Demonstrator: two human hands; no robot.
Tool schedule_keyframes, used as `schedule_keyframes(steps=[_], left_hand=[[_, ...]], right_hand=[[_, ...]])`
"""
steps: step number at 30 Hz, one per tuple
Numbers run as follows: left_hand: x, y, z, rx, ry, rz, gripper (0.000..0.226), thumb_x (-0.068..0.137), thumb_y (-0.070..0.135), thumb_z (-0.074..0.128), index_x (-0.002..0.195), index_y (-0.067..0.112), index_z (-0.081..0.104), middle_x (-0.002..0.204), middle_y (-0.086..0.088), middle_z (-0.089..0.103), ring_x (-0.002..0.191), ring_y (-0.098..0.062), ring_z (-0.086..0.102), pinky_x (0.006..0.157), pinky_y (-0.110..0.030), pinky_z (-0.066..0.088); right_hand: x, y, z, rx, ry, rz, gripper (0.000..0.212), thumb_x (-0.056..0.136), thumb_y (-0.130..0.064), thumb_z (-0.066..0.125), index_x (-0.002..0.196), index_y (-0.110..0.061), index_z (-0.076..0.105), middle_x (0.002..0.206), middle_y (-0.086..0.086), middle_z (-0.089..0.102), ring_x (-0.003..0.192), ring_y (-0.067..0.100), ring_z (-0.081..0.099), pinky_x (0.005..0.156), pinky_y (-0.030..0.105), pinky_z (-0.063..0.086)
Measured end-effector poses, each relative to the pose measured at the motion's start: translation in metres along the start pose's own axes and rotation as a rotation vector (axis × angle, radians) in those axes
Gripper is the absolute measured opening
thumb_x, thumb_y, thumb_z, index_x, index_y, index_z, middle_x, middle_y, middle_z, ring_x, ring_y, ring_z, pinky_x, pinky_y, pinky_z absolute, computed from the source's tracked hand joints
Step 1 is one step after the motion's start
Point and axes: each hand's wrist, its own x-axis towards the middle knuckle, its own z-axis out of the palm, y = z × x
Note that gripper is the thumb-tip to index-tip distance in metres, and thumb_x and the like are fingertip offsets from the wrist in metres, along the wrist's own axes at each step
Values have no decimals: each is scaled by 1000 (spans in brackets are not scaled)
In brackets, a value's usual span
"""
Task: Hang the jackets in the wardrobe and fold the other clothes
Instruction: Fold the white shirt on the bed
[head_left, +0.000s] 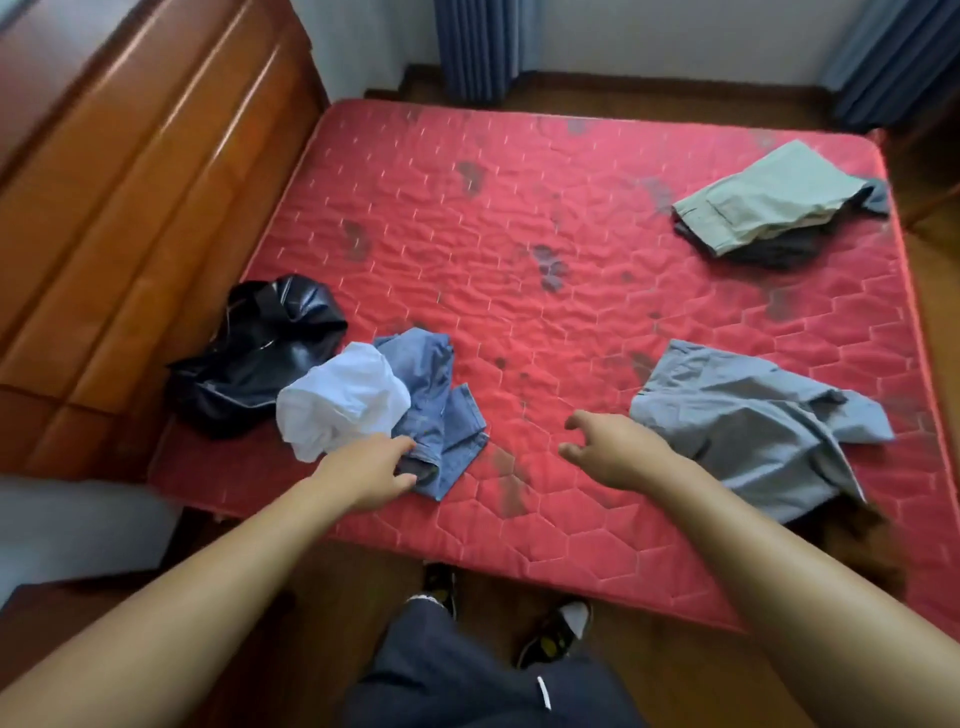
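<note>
Far left on the red mattress (519, 234), beside the wooden headboard (130, 208): a crumpled black jacket (260, 353), touching a bunched white garment (340, 400) heaped against blue denim jeans (436, 395). Near the front edge, left hand (369, 473) with fingers (402, 442) and thumb pinching the jeans' hem; right hand (613, 452) hovering over bare mattress, fingers (576, 418) spread and loosely curled, holding nothing. Just right of it, a rumpled grey-blue shirt (753, 431) reaching the near edge, and well apart by the far right corner, a folded pile (769, 208) topped with pale green cloth.
</note>
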Motion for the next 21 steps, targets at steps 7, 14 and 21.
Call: schedule_keyframes(steps=[7, 14, 21], left_hand=[[77, -63, 73, -34, -160, -88, 57, 97, 46, 53, 149, 29, 38, 145, -4, 45, 127, -27, 55, 97, -48, 51], [180, -153, 127, -244, -124, -285, 61, 96, 36, 55, 152, 38, 31, 158, -12, 19, 125, -38, 53, 98, -49, 51], [274, -220, 127, -760, 115, -460, 61, 93, 19, 59, 150, 32, 43, 147, -12, 28, 118, -31, 51, 109, -37, 43]], right_hand=[[110, -42, 100, 21, -190, -35, 39, 100, -43, 48, 128, -16, 55, 127, 13, 65, 116, 35, 61, 92, 43, 51], [220, -79, 205, 42, -321, -70, 44, 101, -43, 48, 135, -16, 53, 130, 14, 63, 120, 33, 59, 96, 43, 50], [269, -95, 259, 49, -347, -59, 39, 101, -38, 48, 131, -14, 54, 128, 15, 63, 119, 35, 59, 94, 41, 49]])
